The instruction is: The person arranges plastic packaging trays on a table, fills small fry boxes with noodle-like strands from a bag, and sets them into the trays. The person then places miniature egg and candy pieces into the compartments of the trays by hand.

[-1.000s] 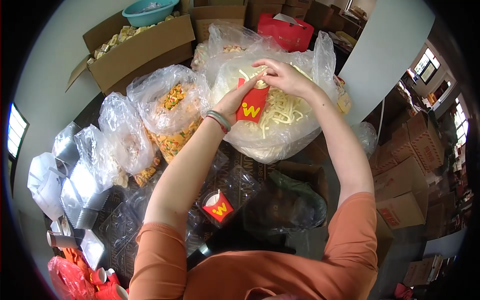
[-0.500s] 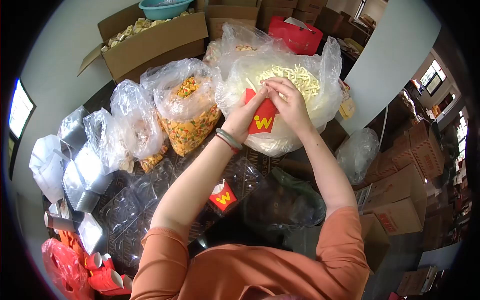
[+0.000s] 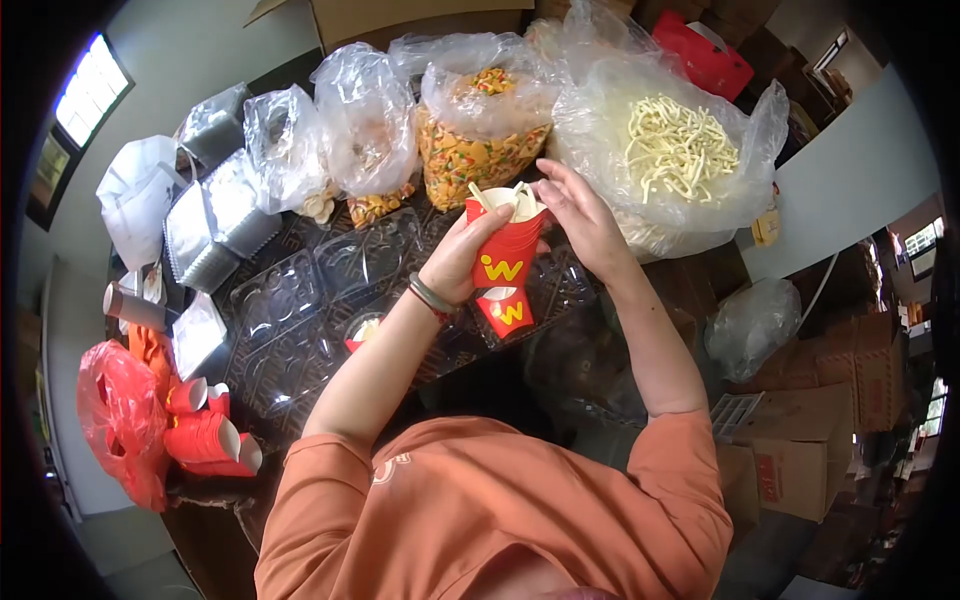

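Observation:
My left hand (image 3: 462, 252) grips a red carton (image 3: 506, 248) with a yellow mark, upright, with a few pale fry-shaped sticks showing at its top. Beside the carton's right edge is my right hand (image 3: 585, 220), fingers apart, its fingertips near the rim. Below the held carton, a second red carton (image 3: 506, 314) sits in a clear plastic tray. Part of another red carton (image 3: 364, 331) shows by my left forearm. Behind my right hand, a large clear bag (image 3: 610, 150) lies open around a heap of pale sticks (image 3: 680, 145).
A bag of orange pieces (image 3: 470, 160) stands behind the hands, with more clear bags (image 3: 365, 120) to its left. Stacked clear containers (image 3: 215, 215), a red bag (image 3: 122, 420) and red cartons (image 3: 205, 440) are at the left. Cardboard boxes (image 3: 795, 450) stand at the right.
The view has shifted left and down. The held carton has moved away from the bag of pale sticks toward the trays. My right hand's fingers have spread from the carton's top.

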Motion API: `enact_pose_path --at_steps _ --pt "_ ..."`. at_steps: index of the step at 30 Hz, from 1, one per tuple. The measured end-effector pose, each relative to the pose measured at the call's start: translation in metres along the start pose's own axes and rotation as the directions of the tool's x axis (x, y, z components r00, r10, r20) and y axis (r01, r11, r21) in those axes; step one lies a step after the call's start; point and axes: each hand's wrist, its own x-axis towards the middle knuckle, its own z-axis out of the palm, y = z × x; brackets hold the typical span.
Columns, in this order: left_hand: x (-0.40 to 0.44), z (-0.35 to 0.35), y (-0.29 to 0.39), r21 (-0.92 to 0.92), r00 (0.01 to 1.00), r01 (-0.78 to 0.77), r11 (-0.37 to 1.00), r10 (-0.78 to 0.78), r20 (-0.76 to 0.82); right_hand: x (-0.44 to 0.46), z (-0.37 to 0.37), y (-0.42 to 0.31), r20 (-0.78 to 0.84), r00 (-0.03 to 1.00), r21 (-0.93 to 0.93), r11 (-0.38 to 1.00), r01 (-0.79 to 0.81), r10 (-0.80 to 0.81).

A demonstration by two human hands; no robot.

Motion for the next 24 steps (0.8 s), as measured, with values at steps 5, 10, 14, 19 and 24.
enact_pose_path --at_steps 5,10,14,19,24 --pt "-0.039 -0.023 -0.010 0.051 0.989 -0.040 0.998 0.047 -0.142 -0.019 0.048 0.013 0.028 0.996 -0.122 0.988 0.091 -0.089" --pt "-0.059 -0.045 -0.017 -0.027 0.973 -0.078 0.997 0.070 -0.219 -0.030 0.070 0.023 0.253 0.860 -0.453 0.731 0.510 -0.443" --pt "-0.072 -0.053 -0.021 -0.078 0.966 -0.054 0.996 0.032 -0.256 -0.030 0.078 0.042 0.291 0.865 -0.451 0.738 0.501 -0.410" --pt "-0.082 -0.063 -0.026 -0.038 0.947 0.065 0.997 -0.074 -0.312 -0.028 0.077 0.051 0.128 0.991 -0.378 0.926 0.005 0.047" --pt "-0.074 -0.070 -0.044 0.002 0.935 0.100 0.995 -0.093 -0.341 -0.021 0.070 0.064 0.331 0.936 -0.669 0.668 0.325 -0.125"
